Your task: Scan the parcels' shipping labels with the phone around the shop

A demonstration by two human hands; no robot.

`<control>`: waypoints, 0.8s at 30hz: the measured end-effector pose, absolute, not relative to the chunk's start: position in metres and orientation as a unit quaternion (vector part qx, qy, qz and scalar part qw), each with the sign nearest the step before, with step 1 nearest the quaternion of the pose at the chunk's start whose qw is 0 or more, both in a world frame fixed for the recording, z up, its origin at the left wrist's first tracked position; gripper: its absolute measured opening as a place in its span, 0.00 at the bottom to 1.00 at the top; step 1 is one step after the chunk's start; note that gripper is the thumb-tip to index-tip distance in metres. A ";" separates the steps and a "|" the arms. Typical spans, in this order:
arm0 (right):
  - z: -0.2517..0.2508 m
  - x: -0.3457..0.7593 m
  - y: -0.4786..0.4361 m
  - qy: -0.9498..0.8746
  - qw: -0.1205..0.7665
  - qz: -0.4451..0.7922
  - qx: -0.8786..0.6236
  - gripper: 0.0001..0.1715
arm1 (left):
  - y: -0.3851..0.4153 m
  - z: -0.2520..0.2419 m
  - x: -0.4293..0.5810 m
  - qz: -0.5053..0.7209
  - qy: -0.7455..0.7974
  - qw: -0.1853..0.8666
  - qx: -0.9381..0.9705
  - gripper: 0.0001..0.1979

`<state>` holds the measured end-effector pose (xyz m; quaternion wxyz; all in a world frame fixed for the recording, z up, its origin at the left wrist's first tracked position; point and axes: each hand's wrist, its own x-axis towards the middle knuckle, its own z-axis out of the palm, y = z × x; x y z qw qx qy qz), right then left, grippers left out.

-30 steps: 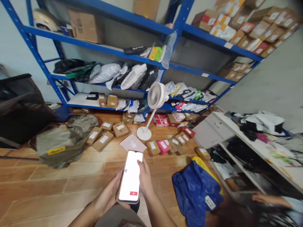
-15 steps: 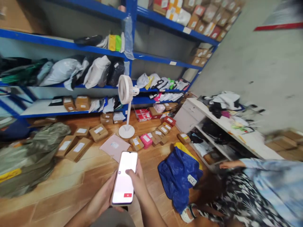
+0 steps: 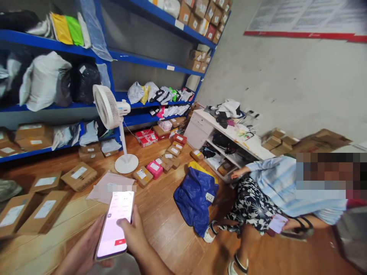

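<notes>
A smartphone (image 3: 114,229) with a bright, mostly white screen and a red button near its bottom is held upright in front of me. My left hand (image 3: 90,238) wraps around its left side and lower back, its fingers partly hidden behind it. Along the right edge, my right hand (image 3: 133,231) is closed on the phone too, with the thumb on the middle of the screen. Beyond the phone's top, a flat pale pink parcel (image 3: 107,191) lies on the wooden floor.
A white standing fan (image 3: 126,163) stands among cardboard boxes (image 3: 78,175) before blue shelving (image 3: 143,59) full of parcels. Right of centre lies a blue sack (image 3: 195,198). A seated person in a striped shirt (image 3: 275,183) holds a phone beside a cluttered white desk (image 3: 197,128).
My view has swung to the right, so the shelves, fan and boxes sit further left and more of the seated person shows. Both hands still hold the phone, thumb on its screen.
</notes>
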<state>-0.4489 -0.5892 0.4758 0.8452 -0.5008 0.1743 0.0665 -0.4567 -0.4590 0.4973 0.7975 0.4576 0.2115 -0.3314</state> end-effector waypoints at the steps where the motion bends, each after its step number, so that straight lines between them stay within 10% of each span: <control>1: 0.475 -0.444 -0.589 0.173 0.847 0.061 -0.499 0.23 | -0.460 0.500 -0.451 -0.324 0.208 0.795 0.468 0.50; 24: 0.483 -0.367 -0.625 0.074 0.845 0.037 -0.528 0.24 | -0.472 0.510 -0.357 -0.389 0.083 0.769 0.500 0.38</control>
